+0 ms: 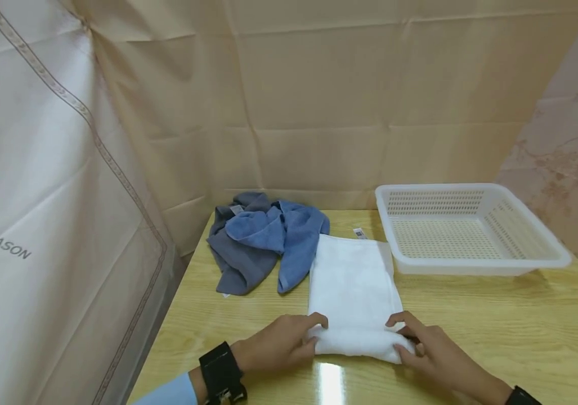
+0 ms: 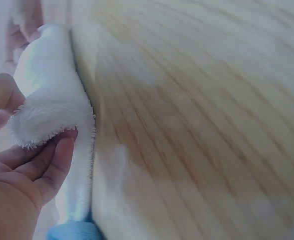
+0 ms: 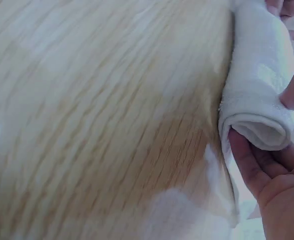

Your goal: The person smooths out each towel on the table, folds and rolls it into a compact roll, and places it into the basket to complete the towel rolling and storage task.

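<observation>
A white towel [image 1: 352, 281] lies folded into a long strip on the wooden table, its near end rolled up. My left hand [image 1: 283, 342] grips the left end of that roll, thumb on the near side and fingers curled over it. At the opposite end, my right hand [image 1: 428, 351] holds the roll the same way. In the left wrist view the towel's fuzzy roll end [image 2: 46, 122] sits between thumb and fingers. The right wrist view shows the spiral roll end [image 3: 262, 131], with fingertips tucked against its underside.
A crumpled blue towel [image 1: 301, 236] and a grey towel [image 1: 243, 267] lie heaped left of the white one. At the back right stands a white perforated plastic basket [image 1: 481, 263]. Cloth curtains [image 1: 309, 101] hang behind the wooden table [image 1: 496, 320].
</observation>
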### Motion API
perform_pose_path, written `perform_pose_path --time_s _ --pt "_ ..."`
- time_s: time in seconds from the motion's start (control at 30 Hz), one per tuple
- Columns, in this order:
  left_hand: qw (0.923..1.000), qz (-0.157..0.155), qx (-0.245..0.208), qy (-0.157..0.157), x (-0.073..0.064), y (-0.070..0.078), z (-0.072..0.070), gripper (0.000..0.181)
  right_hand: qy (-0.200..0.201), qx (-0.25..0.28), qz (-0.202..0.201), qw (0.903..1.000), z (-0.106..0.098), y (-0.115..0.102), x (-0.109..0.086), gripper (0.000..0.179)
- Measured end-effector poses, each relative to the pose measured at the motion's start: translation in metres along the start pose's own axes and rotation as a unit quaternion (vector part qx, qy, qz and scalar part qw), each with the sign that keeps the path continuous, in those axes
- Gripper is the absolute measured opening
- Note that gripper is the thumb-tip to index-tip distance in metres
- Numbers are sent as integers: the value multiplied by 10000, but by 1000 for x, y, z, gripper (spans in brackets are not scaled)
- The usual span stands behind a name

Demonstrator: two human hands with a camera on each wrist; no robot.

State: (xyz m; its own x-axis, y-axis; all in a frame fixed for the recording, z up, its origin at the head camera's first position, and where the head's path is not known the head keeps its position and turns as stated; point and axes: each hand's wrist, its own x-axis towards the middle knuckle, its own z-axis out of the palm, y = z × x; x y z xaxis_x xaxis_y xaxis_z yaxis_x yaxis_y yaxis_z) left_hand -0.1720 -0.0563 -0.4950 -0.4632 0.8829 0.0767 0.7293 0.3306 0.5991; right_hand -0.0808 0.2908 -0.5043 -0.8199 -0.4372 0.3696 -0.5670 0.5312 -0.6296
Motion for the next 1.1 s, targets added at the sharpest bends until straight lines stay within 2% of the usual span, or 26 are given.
perform_pose_path --time_s 0.13,0.23,0.4,0.5,0.57,0.63,0.67,0.73,0.8,0.87,0.97,1.1 --pt "9977 -134 -587 310 4 -6 0 29 179 171 139 9996 0 5 2 43" --pt "9962 -119 -646 565 6 -11 -1 28 416 106 305 9986 1 7 5 41" --pt "9955 56 -339 881 11 -15 -4 27 658 0 541 9964 0 10 11 40" --pt "9948 218 135 982 14 -17 -5 25 691 -295 602 9954 0 12 14 36" --pt "9916 420 721 987 16 -17 -5 24 757 -789 409 9932 2 14 15 30" --pt "9827 719 1400 979 17 -16 -5 24 805 -1399 11 9869 4 16 17 5" --pt "9765 878 1711 968 17 -16 -5 24 834 -1684 -258 9819 5 17 18 8" --pt "9641 1177 2181 956 17 -13 -4 27 897 -2063 -813 9710 6 17 19 29" --pt "9559 1317 2478 868 16 -11 -3 36 861 -2066 -1243 9667 6 16 18 45" --pt "9524 1278 2673 723 15 -8 -3 46 791 -2015 -1513 9645 5 14 17 42" --pt "9503 1093 2866 539 14 -7 -2 54 606 -2151 -1522 9628 3 12 13 37" --pt "9451 1067 3034 586 14 -7 -1 52 392 -2481 -1644 9539 3 14 12 51"
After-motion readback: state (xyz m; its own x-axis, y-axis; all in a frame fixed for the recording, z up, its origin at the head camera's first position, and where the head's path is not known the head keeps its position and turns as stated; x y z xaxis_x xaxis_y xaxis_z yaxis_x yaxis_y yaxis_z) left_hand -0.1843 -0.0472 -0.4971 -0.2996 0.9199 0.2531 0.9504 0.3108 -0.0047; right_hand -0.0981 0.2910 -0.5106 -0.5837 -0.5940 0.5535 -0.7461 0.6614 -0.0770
